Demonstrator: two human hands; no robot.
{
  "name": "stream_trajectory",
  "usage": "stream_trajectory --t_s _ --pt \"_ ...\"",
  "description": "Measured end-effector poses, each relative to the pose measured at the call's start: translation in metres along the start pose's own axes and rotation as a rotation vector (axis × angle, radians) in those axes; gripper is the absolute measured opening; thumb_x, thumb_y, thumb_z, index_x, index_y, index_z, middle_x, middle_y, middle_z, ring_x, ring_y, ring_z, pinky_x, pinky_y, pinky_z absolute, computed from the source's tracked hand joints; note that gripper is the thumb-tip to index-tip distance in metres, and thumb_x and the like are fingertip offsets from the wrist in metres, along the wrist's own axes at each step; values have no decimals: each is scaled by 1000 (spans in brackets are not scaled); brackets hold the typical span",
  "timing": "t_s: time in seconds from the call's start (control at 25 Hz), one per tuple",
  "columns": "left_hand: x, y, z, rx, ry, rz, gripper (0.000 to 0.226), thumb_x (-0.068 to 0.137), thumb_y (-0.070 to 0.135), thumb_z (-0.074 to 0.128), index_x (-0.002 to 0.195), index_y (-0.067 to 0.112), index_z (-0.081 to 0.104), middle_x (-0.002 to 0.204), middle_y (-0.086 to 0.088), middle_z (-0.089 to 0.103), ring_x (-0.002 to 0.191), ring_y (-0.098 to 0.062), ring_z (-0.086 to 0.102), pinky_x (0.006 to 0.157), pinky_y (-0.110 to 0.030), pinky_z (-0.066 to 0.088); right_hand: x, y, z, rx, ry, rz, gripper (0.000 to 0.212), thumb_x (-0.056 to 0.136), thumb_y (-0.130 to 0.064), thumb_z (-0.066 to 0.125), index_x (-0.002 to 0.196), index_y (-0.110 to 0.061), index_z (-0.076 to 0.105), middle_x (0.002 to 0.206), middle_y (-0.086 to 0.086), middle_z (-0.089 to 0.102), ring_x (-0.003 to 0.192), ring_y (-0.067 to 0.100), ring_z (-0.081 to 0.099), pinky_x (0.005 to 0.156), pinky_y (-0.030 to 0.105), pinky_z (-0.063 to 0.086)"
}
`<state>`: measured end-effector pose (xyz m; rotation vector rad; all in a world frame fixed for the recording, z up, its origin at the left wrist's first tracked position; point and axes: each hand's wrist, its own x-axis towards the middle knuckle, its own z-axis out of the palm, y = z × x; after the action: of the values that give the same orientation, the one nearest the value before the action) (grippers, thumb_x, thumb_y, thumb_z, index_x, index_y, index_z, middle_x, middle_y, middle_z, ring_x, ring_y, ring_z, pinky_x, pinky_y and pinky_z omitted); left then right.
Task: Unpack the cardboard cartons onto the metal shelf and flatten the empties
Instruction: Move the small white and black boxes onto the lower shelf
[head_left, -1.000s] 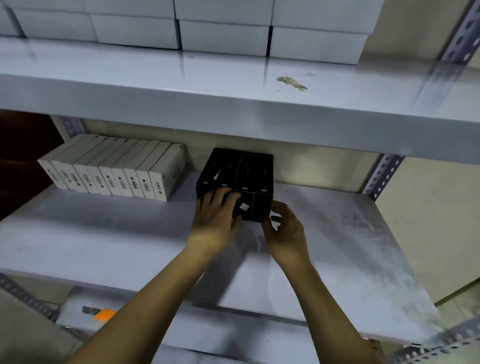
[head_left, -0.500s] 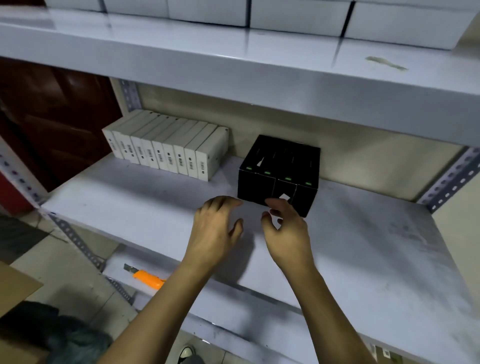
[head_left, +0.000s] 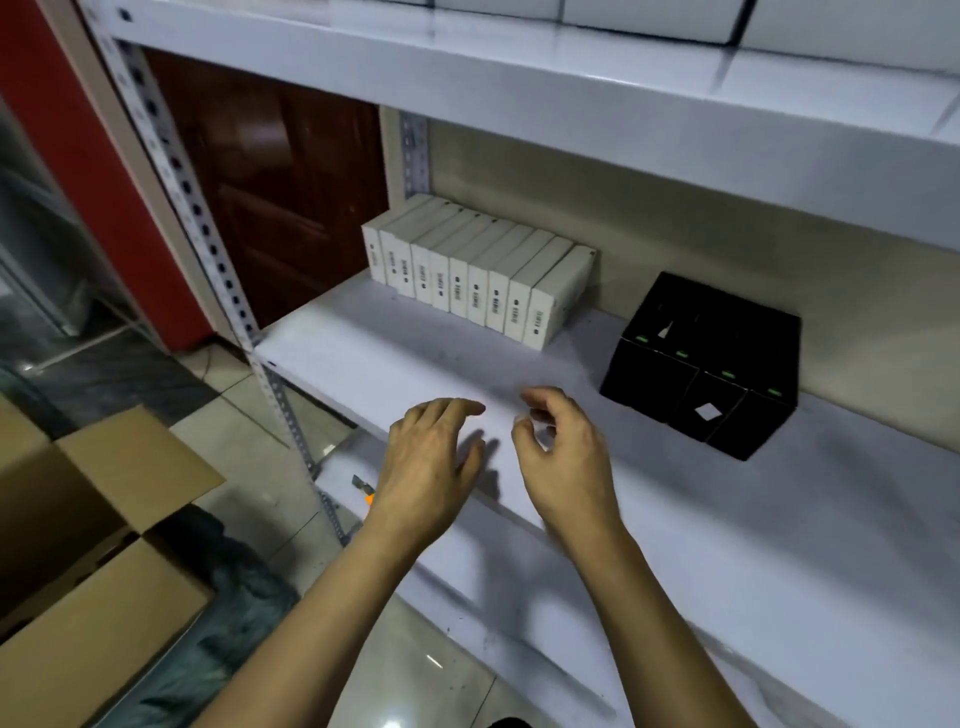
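**Metal shelf** (head_left: 332, 358), middle board: pale grey and scuffed. It carries two lots.

**Lot 1, white boxes** (head_left: 483, 275): a row standing on edge, side by side and touching, in the back left corner against the rear wall. Printed labels face the front.

**Lot 2, black boxes** (head_left: 701, 364): a tight block with green marks along the top front edges and one white sticker on a front face. It stands toward the back edge, right of the white row and apart from it, turned askew to the edge.

**My left hand** (head_left: 431, 457): over the front edge of the board, palm down, fingers relaxed and slightly bent, holding nothing.

**My right hand** (head_left: 566, 457): just beside the left, fingers loosely curled and empty, well short of the black block.

**Cardboard carton** (head_left: 78, 545): on the floor past the left front post, flaps open. I cannot tell what it contains.

**Utility knife** (head_left: 362, 486): orange, on the lower board near its left edge, partly hidden behind my left wrist.

**Upper board** (head_left: 519, 88): more white cartons (head_left: 649, 18), cut off by the top of the view.
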<state>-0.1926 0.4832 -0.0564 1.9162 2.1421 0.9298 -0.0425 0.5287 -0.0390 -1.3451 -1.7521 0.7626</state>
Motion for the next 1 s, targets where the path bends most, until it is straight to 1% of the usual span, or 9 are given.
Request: stream_trajectory --t_s 0.12,0.28,0.4,0.48,0.56,0.68,0.76,0.88,1.0 --pt "-14 -33 -27 9 16 -60 39 96 40 51 132 26 56 132 7 59 125 -20 49 102 -36 37 -8 -24 37 18 -62 -38 25 97 -21 61 121 -27 64 116 -14 63 108 5 59 95 35 54" --pt "-40 -86 -66 25 47 -152 39 96 31 58 135 28 54 135 9 56 125 -18 47 104 -33 35 -24 -61 91 43 -155 -76 25 97 -21 61 121 -27 63 115 -14 64 107 5 59 94 34 52" --pt "-62 -122 -99 61 69 -214 38 97 32 58 134 29 53 134 11 56 121 -17 47 103 -34 36 -41 -90 132 42 -240 -130 25 97 -21 60 122 -27 62 116 -15 63 108 4 57 94 27 50" --pt "-79 -147 -120 95 89 -260 38 96 33 58 133 30 53 132 11 56 119 -15 47 101 -30 35 -53 -108 159 37 -296 -156 26 97 -23 60 122 -28 62 120 -13 65 110 4 57 91 19 45" --pt "-97 -168 -140 112 113 -305 38 96 34 58 133 33 52 131 13 55 120 -12 45 98 -25 30 -66 -126 185 56 -350 -175 27 96 -23 61 122 -28 63 121 -12 65 109 3 57 88 16 43" --pt "-129 -198 -171 124 160 -375 37 96 33 59 133 34 52 132 14 55 123 -9 42 99 -23 27 -89 -152 224 73 -428 -214 27 96 -24 60 122 -31 62 120 -11 65 110 4 58 88 21 47" --pt "-149 -216 -190 131 184 -424 37 96 32 58 133 33 53 133 12 55 124 -10 42 102 -26 29 -105 -168 249 89 -463 -234 27 96 -23 60 121 -32 62 117 -12 64 110 3 58 87 24 48" --pt "-182 -244 -217 125 228 -514 37 97 31 59 134 31 54 134 10 55 128 -13 43 109 -33 33 -131 -191 287 98 -523 -275 29 95 -23 60 123 -31 63 119 -14 65 110 0 58 91 26 50" --pt "-211 -266 -234 126 265 -577 37 96 30 61 133 33 54 133 12 56 128 -10 43 109 -34 35 -150 -208 315 104 -598 -317 30 96 -22 60 125 -27 63 122 -13 65 111 3 59 94 27 50"
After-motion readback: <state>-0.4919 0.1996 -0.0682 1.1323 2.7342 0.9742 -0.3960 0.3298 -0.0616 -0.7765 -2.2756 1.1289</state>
